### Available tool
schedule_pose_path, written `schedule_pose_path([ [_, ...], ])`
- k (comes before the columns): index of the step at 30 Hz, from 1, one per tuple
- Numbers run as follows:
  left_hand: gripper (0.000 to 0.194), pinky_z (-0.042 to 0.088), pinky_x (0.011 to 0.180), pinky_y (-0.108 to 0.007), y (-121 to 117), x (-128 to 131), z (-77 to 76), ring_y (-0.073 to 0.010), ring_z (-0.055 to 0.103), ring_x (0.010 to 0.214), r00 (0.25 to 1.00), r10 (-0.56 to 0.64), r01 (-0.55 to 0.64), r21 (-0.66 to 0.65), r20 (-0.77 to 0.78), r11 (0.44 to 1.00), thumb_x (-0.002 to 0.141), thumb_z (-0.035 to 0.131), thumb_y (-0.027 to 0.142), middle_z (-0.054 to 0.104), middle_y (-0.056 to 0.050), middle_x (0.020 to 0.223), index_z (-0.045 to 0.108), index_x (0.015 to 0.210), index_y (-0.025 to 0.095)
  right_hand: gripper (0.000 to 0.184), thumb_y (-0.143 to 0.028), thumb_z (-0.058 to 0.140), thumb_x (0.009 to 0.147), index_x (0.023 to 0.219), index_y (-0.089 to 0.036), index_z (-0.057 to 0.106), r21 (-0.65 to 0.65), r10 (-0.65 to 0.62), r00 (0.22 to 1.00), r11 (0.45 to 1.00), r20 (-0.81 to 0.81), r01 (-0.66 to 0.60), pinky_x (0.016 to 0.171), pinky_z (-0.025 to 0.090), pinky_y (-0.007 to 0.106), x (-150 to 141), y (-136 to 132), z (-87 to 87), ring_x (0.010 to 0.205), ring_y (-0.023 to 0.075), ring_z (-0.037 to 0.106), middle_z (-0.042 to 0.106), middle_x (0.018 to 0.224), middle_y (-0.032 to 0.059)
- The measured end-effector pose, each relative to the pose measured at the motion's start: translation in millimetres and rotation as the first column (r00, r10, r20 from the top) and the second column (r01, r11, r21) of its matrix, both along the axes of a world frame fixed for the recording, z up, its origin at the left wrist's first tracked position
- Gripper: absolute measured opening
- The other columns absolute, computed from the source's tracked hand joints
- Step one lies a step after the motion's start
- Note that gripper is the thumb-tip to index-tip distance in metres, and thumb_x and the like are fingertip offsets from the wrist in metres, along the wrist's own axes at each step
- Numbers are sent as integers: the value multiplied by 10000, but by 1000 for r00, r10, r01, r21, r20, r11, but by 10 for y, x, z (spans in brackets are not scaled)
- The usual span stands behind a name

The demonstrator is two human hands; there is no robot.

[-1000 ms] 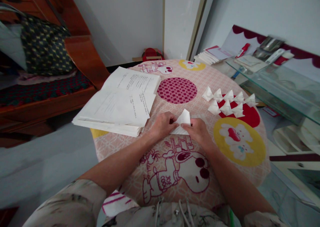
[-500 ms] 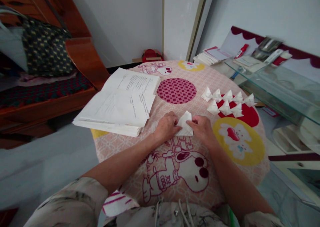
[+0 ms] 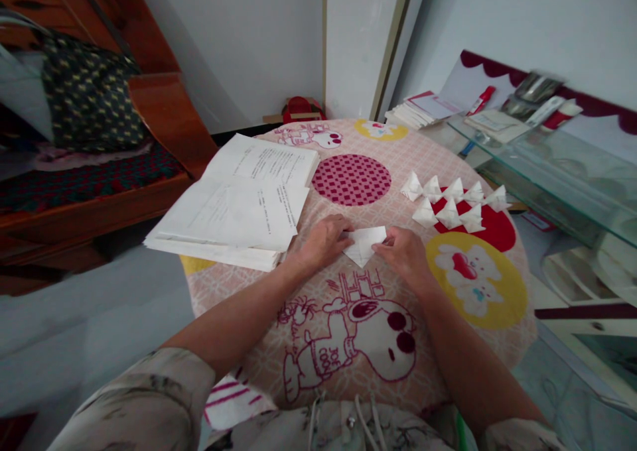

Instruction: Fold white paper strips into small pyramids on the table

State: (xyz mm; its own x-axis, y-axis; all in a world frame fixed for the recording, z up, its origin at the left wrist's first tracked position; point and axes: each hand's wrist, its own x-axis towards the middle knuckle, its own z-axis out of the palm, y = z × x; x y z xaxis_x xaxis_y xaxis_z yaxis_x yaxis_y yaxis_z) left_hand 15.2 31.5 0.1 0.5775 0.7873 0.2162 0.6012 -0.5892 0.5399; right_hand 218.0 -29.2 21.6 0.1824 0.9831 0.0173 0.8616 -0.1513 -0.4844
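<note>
- A small folded paper (image 3: 365,244) was held between both hands over the round, cloth-covered bench (image 3: 219,292), with its straight edge turned away from the person and its point turned towards the person.
- By the left hand (image 3: 326,240), the paper's left side was gripped; the grip was closed, with the thumb laid on the near face and the other fingers bent at the far side.
- By the right hand (image 3: 404,251), the right side was pinched in a closed grip, the thumb and bent fingers being brought together at the paper's edge.
- To the left of the hands, an open booklet (image 3: 233,205) of printed pages was laid flat, its lower corner near the left forearm.
- To the right, eight folded paper figures (image 3: 449,213) were set in two rows, five in the far row and three in the near one, partly over a red circle on the cloth.
- Beyond them, a glass shelf (image 3: 552,166) was seen, with a red marker (image 3: 482,101) and a metal container (image 3: 540,86) placed near it.
- At the far left, a dark patterned bag (image 3: 89,93) was rested on a wooden seat (image 3: 172,116).
</note>
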Motion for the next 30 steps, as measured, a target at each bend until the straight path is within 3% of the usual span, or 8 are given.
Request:
schedule_pose_path([
  [2,141,491,881,-350,19,-13,-21,-196,628,955,1000,3,-3,-19,6,1000,853,659,154,693,-53,971,678,990,181,218,-248,727,796,1006,-189,730,86,21,998,996,55,-25,753,504,337,39,19,-43,825,236,663,746,891,78],
  [5,172,489,890,-339,33,-18,-32,-199,637,975,1000,15,-15,-32,8,999,840,676,151,709,-56,1001,684,1009,180,399,-187,714,809,1208,-180,696,212,175,982,959,72,-186,969,505,432,66,76,-138,1129,315,628,696,1210,153],
  [7,176,490,890,-335,33,-14,-31,-197,642,970,1000,22,-22,-38,16,999,837,687,160,715,-55,1003,689,1012,181,430,-191,697,831,1261,-182,684,249,286,955,922,78,-296,1085,454,472,74,122,-205,1294,337,541,602,1384,167],
  [10,191,496,876,-331,35,-5,-26,-188,648,942,999,32,-30,-55,36,998,830,696,165,720,-48,988,702,1020,183,414,-219,655,879,1292,-203,675,253,416,907,872,66,-419,1134,421,501,93,176,-283,1378,327,481,509,1504,146],
  [16,218,506,884,-342,50,0,-19,-189,655,948,998,33,-28,-74,59,997,807,700,143,731,-57,1003,714,1022,173,369,-215,649,882,1247,-191,691,252,472,881,850,27,-463,1147,407,503,134,218,-320,1372,312,496,528,1493,159],
  [24,176,511,868,-337,20,-1,-20,-177,653,907,996,39,-33,-79,80,996,812,666,115,730,-46,963,714,971,174,167,-132,674,816,958,-193,738,317,460,888,844,-9,-434,1109,443,481,92,230,-294,1286,291,562,621,1389,134],
  [30,125,502,879,-332,-24,13,3,-184,637,902,1000,-8,8,16,22,1000,851,627,101,701,-47,896,705,919,172,146,-104,631,838,812,-199,737,337,450,887,823,104,-457,1004,466,444,39,204,-233,1105,272,586,692,1201,113],
])
